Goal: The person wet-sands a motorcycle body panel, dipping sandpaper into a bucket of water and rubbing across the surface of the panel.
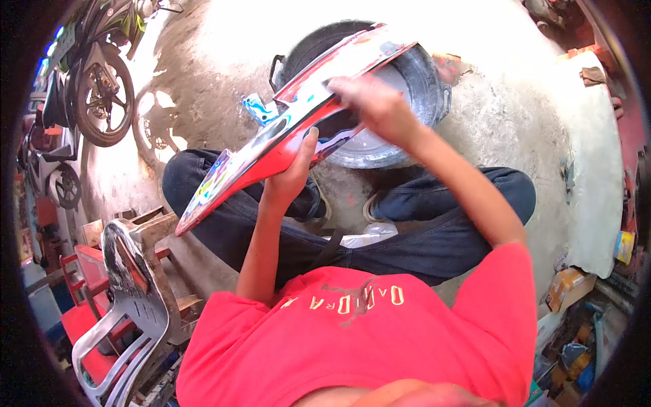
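Note:
A long, glossy motorcycle body panel (271, 144), red, white and black with shiny multicoloured patches, lies slantwise over my lap and above a black tub (434, 85). My left hand (293, 166) grips its lower edge near the middle, thumb on the red face. On the upper part of the panel, my right hand (380, 112) presses with curled, slightly blurred fingers; anything within them is hidden. The round tub stands on the floor in front of my feet, partly covered by the panel, and its inside looks greyish.
Parked motorcycles (102, 95) stand at the upper left. A worn grey plastic chair (139, 305) is at my left, by red furniture (88, 271). To the right are a pale slab (593, 169), a cardboard box (569, 288) and assorted clutter. Concrete floor (502, 122) surrounds the tub.

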Available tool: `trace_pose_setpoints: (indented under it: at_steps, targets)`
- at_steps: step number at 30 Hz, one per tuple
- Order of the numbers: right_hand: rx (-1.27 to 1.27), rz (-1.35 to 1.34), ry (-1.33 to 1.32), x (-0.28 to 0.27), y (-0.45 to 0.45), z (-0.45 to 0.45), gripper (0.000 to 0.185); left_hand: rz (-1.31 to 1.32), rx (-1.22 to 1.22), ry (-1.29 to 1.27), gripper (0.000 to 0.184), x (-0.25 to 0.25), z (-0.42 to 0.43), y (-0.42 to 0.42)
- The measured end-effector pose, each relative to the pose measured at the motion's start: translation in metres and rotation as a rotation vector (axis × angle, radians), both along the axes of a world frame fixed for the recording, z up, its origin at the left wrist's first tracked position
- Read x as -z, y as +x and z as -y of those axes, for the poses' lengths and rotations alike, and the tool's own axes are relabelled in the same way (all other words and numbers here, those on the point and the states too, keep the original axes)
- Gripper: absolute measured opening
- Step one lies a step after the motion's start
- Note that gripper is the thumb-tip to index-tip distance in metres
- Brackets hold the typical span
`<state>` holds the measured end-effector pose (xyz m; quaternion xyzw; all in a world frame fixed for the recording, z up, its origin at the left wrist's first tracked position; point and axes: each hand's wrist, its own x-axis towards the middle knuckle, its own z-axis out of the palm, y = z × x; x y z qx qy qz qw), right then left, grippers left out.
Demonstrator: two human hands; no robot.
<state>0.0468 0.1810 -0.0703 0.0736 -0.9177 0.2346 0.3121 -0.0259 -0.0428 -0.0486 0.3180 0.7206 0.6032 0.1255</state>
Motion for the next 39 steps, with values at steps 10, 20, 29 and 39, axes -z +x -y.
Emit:
trace_pose_setpoints:
  at_steps: [10, 20, 29, 39]
  targets:
    - [-0.042, -0.011, -0.118, -0.025, 0.003, 0.030, 0.042, 0.005, 0.056, 0.061, 0.018, 0.008, -0.003, 0.003]
    - [0.192, -0.068, 0.030, 0.020, -0.005, -0.024, 0.037, -0.007, 0.139, -0.043, 0.026, 0.004, 0.007, -0.007]
    - [0.457, 0.170, -0.127, 0.026, 0.004, -0.068, 0.042, -0.054, 0.159, 0.013, 0.022, -0.010, 0.007, -0.001]
    - [0.281, 0.023, 0.093, 0.008, 0.003, -0.043, 0.042, 0.017, 0.155, -0.027, 0.021, -0.011, 0.009, 0.001]
